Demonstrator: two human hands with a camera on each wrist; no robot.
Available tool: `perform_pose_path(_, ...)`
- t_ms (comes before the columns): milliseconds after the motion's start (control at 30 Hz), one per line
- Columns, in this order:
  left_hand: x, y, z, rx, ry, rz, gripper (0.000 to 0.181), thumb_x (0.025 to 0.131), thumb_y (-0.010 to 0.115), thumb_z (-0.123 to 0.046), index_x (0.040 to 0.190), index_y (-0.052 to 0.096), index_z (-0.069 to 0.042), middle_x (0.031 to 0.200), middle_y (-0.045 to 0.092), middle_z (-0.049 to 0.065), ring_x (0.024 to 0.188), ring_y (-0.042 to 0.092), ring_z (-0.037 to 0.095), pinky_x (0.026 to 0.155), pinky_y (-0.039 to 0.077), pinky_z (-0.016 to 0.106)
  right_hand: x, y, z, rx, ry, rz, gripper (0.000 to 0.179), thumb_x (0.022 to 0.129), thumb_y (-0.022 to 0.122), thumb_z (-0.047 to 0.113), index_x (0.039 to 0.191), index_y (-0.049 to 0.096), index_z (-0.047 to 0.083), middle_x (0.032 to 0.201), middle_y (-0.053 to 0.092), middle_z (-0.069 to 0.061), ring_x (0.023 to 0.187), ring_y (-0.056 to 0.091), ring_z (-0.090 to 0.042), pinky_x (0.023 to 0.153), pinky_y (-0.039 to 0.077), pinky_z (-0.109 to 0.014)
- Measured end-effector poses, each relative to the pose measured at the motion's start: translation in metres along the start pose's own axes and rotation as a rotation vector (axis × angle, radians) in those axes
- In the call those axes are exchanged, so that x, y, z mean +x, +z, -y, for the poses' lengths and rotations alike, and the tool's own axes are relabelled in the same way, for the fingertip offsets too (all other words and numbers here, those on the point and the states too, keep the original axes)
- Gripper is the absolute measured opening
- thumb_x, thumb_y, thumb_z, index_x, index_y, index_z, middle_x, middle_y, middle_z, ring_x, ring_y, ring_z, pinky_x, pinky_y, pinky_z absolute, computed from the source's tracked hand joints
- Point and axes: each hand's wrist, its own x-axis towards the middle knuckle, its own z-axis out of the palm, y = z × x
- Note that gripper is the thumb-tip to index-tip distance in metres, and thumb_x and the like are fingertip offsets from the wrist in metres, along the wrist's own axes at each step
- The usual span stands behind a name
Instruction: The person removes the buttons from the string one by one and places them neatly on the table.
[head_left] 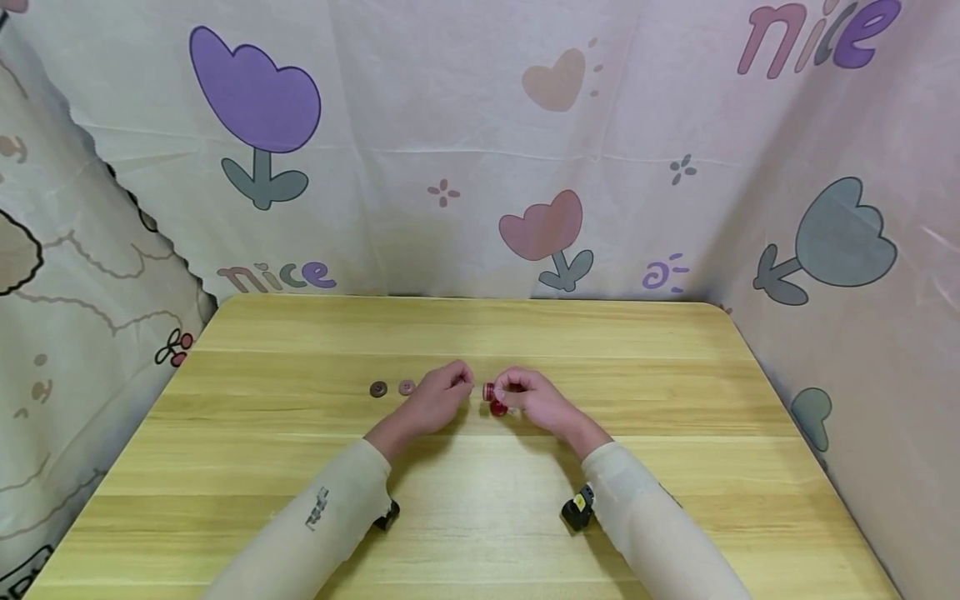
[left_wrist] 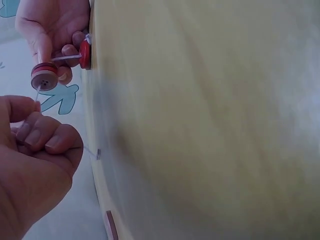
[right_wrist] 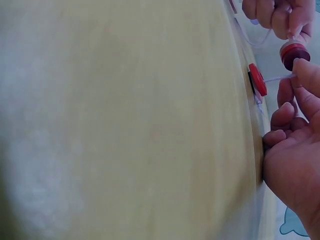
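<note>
My left hand point(head_left: 442, 398) pinches a white string point(left_wrist: 39, 94) that runs into a small stack of buttons point(left_wrist: 45, 77). The string's loose tail comes out below that hand's curled fingers toward the table. Close by on the right, my right hand point(head_left: 538, 398) holds the stack with thumb and forefinger. Red and dark red buttons point(right_wrist: 295, 56) show in the stack, and a dull pinkish one faces my left hand. Below the stack, another red button point(right_wrist: 258, 80) stands on edge at the tabletop, joined by string, with a knot point(left_wrist: 88, 38) on its far side.
Left of my left hand, a dark brown button point(head_left: 378, 389) and a dusty pink button point(head_left: 407, 387) lie on the wooden table point(head_left: 480, 517). A patterned cloth point(head_left: 390, 108) hangs behind the table and along its sides.
</note>
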Motion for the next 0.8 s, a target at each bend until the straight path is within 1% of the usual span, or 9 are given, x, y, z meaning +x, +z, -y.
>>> perform_pose_path(133, -0.0011, -0.0005, 0.0014, -0.002, 0.011, 0.007, 0.011, 0.096, 0.059, -0.017, 0.104, 0.06, -0.011, 0.069, 0.046, 0.001, 0.055, 0.041, 0.015, 0.052, 0.037, 0.029, 0.0001, -0.0002, -0.0004, 0.008, -0.004, 0.002, 0.009, 0.097, 0.06, 0.004, 0.1, 0.066, -0.001, 0.104, 0.06, -0.008, 0.095, 0.055, -0.023, 0.087, 0.044, -0.038)
perform_pose_path(233, -0.0018, -0.0003, 0.0015, 0.016, 0.033, 0.012, 0.02, 0.089, 0.069, -0.016, 0.108, 0.062, -0.016, 0.065, 0.039, -0.002, 0.051, 0.035, 0.013, 0.049, 0.034, 0.027, -0.0003, -0.0007, -0.0003, 0.016, -0.002, 0.006, 0.01, 0.097, 0.06, 0.005, 0.101, 0.066, -0.002, 0.105, 0.06, -0.008, 0.096, 0.055, -0.023, 0.087, 0.044, -0.039)
perform_pose_path(333, -0.0015, 0.0001, 0.0012, 0.038, 0.046, 0.018, 0.029, 0.085, 0.075, -0.016, 0.111, 0.063, -0.018, 0.062, 0.036, -0.003, 0.05, 0.032, 0.012, 0.048, 0.031, 0.027, -0.0008, -0.001, 0.0004, 0.02, -0.005, 0.013, 0.011, 0.097, 0.06, 0.006, 0.102, 0.066, -0.002, 0.105, 0.059, -0.009, 0.097, 0.054, -0.025, 0.089, 0.043, -0.041)
perform_pose_path(533, -0.0008, 0.0003, 0.0021, 0.063, 0.065, 0.025, 0.03, 0.084, 0.079, -0.018, 0.111, 0.067, -0.02, 0.058, 0.032, -0.003, 0.048, 0.028, 0.013, 0.047, 0.026, 0.028, -0.0005, -0.0012, 0.0002, 0.049, -0.012, 0.034, 0.014, 0.096, 0.056, 0.005, 0.099, 0.064, -0.007, 0.104, 0.058, -0.01, 0.1, 0.054, -0.027, 0.094, 0.04, -0.044)
perform_pose_path(700, -0.0005, 0.0002, 0.0018, 0.083, 0.08, 0.033, 0.03, 0.085, 0.079, -0.02, 0.112, 0.069, -0.02, 0.057, 0.031, -0.004, 0.048, 0.027, 0.012, 0.048, 0.026, 0.027, -0.0003, -0.0021, -0.0012, 0.098, -0.013, 0.056, 0.018, 0.096, 0.052, 0.007, 0.099, 0.063, -0.008, 0.103, 0.06, -0.012, 0.1, 0.055, -0.029, 0.096, 0.038, -0.046)
perform_pose_path(800, -0.0003, 0.0005, 0.0012, 0.096, 0.09, 0.033, 0.03, 0.085, 0.079, -0.02, 0.113, 0.069, -0.019, 0.057, 0.031, -0.004, 0.048, 0.028, 0.012, 0.048, 0.026, 0.027, -0.0007, -0.0026, -0.0015, 0.108, -0.021, 0.069, 0.02, 0.097, 0.051, 0.008, 0.099, 0.062, -0.008, 0.103, 0.061, -0.012, 0.101, 0.055, -0.03, 0.098, 0.037, -0.047)
